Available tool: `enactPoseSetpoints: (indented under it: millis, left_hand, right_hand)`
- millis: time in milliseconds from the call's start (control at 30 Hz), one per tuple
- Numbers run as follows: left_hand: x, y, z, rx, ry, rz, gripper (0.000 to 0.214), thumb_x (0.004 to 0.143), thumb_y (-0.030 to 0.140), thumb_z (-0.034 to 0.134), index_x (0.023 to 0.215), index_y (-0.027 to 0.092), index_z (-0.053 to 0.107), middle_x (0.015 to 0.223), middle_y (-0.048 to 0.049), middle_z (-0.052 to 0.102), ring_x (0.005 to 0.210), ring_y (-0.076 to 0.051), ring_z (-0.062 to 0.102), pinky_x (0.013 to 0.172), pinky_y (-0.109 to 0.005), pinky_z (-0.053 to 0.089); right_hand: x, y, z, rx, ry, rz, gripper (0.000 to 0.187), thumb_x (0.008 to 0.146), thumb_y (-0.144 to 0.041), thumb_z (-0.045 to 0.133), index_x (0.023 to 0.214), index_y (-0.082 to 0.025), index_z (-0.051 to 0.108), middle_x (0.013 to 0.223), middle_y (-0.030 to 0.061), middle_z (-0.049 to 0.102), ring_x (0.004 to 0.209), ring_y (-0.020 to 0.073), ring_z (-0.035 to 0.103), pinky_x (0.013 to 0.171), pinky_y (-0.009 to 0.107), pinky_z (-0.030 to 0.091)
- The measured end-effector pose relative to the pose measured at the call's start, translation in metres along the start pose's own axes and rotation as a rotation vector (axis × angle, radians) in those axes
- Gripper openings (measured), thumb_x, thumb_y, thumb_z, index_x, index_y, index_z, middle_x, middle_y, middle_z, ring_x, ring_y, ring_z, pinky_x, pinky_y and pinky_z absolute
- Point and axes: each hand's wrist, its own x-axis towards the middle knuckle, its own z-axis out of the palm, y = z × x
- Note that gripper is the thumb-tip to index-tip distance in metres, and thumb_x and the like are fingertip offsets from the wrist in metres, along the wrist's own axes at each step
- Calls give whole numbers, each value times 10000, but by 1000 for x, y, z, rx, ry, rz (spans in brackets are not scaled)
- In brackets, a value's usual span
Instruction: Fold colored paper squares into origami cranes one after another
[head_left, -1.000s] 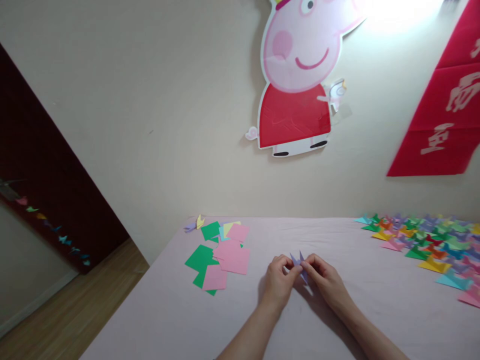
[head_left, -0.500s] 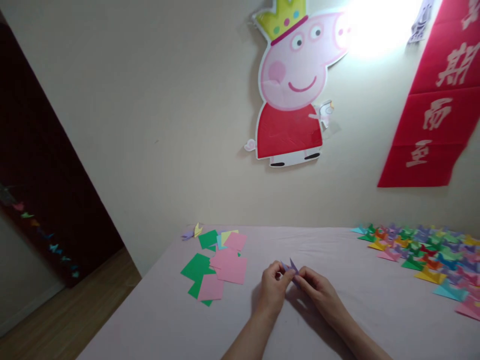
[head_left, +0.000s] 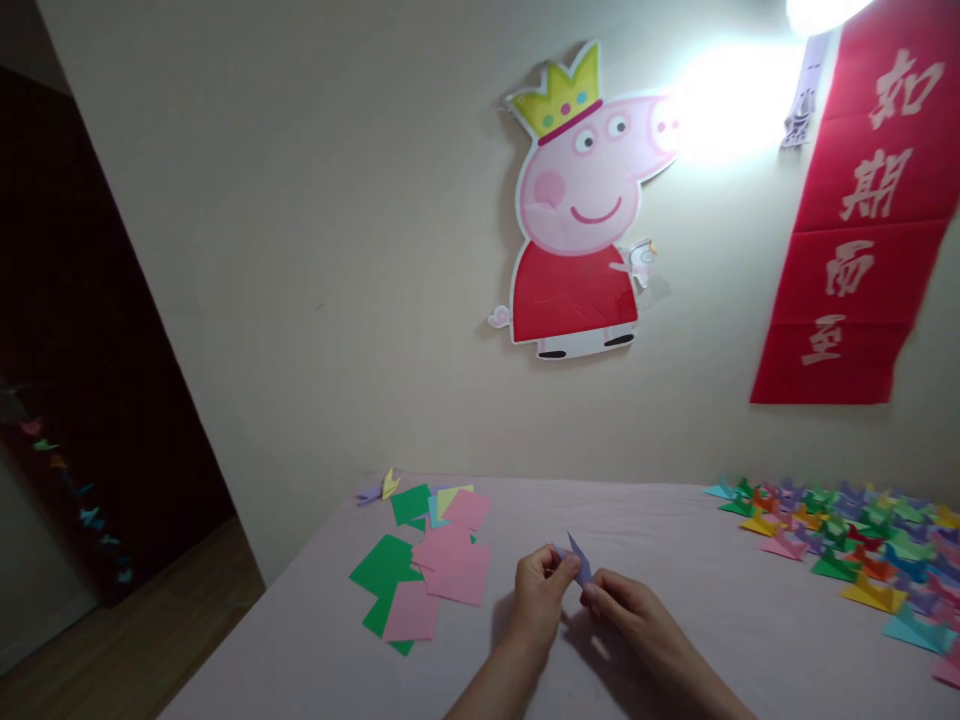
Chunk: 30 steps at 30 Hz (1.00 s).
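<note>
Purple paper [head_left: 581, 563], folded into a slim piece with a sharp point angled up and to the left, is held just above the pink-covered table [head_left: 645, 535] in the head view before us. We see a second, shorter point beside the tall one, partly behind the thumb of the left hand [head_left: 538, 595], which pinches the piece from its left side. The right hand [head_left: 626, 605] pinches its lower right end between thumb and forefinger. Those fingertips hide the bottom of the fold from us, so we cannot tell how many layers it has; the far side is out of our sight, and both forearms are cut off by the lower edge.

Left of the hands, we find loose pink sheets [head_left: 454, 570] overlapping green sheets [head_left: 386, 565], whose covered corners we cannot see. At right, rows of coloured folded papers [head_left: 874, 592] crowd together and run out of frame, the farther ones hard to separate. Glare washes over the snout tip of the pig cutout [head_left: 574, 300] on the wall.
</note>
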Motion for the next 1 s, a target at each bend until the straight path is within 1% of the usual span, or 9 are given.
enactPoseSetpoints:
  millis: [100, 200, 333, 433, 567, 733, 867, 933, 1000]
  left_hand:
    - [11, 0, -4, 47, -32, -5, 475, 653, 607, 721, 600, 167, 550, 583, 22, 503, 596, -133, 434, 619, -267, 343]
    - [17, -2, -6, 86, -44, -12, 459, 662, 573, 724, 580, 176, 509, 568, 40, 456, 580, -123, 396, 592, -261, 311]
    - [14, -6, -5, 101, -51, -19, 382, 740, 525, 670, 658, 183, 519, 637, 37, 476, 636, -133, 437, 625, -255, 345]
    - [11, -7, -3, 116, -60, -25, 306, 778, 473, 634, 719, 189, 536, 684, 30, 499, 675, -142, 466, 643, -252, 368]
    - [7, -5, 1, 274, -54, -7, 217, 798, 366, 596, 692, 202, 502, 678, 37, 472, 658, -134, 431, 609, -241, 340]
    - [4, 3, 3, 385, -75, -14, 176, 800, 311, 596, 693, 207, 502, 679, 43, 468, 643, -134, 439, 598, -248, 331]
    - [3, 1, 2, 436, -86, -26, 189, 784, 267, 618, 655, 207, 493, 658, 45, 459, 664, -144, 433, 609, -255, 320]
    - [3, -1, 1, 411, -100, -39, 203, 791, 281, 615, 644, 206, 495, 638, 44, 455, 651, -145, 428, 593, -255, 313]
    - [4, -4, 0, 375, -103, -49, 240, 794, 340, 630, 637, 202, 514, 623, 40, 459, 638, -145, 426, 577, -253, 311]
  right_hand:
    - [11, -5, -7, 32, 51, -33, 487, 763, -672, 548, 613, -209, 530, 579, -26, 487, 582, 151, 435, 566, 265, 358]
    - [18, -5, -6, 42, 131, -46, 479, 740, -661, 595, 592, -214, 506, 566, -32, 477, 575, 151, 434, 557, 262, 354]
    - [18, 4, 1, 65, 153, -65, 457, 781, -639, 571, 620, -213, 531, 578, -29, 489, 579, 155, 445, 555, 260, 376]
    - [16, 10, 2, 97, 159, -87, 426, 804, -610, 575, 669, -206, 591, 631, -8, 550, 629, 174, 505, 603, 273, 425]
    - [18, 14, -1, 195, 247, -60, 386, 750, -589, 664, 748, -204, 636, 698, 15, 613, 681, 198, 563, 644, 293, 466]
    - [21, 15, -3, 281, 250, -18, 404, 712, -591, 708, 691, -194, 636, 659, 18, 611, 651, 193, 558, 617, 295, 462]
    - [18, 13, -4, 314, 254, -12, 417, 702, -600, 714, 667, -193, 627, 629, -1, 580, 620, 172, 526, 587, 275, 441]
    - [17, 13, -4, 323, 256, -28, 415, 729, -599, 693, 665, -197, 612, 624, -13, 557, 618, 163, 513, 585, 265, 439]
    - [17, 13, -2, 310, 254, -55, 413, 747, -602, 676, 674, -201, 604, 637, -15, 552, 637, 165, 516, 603, 266, 447]
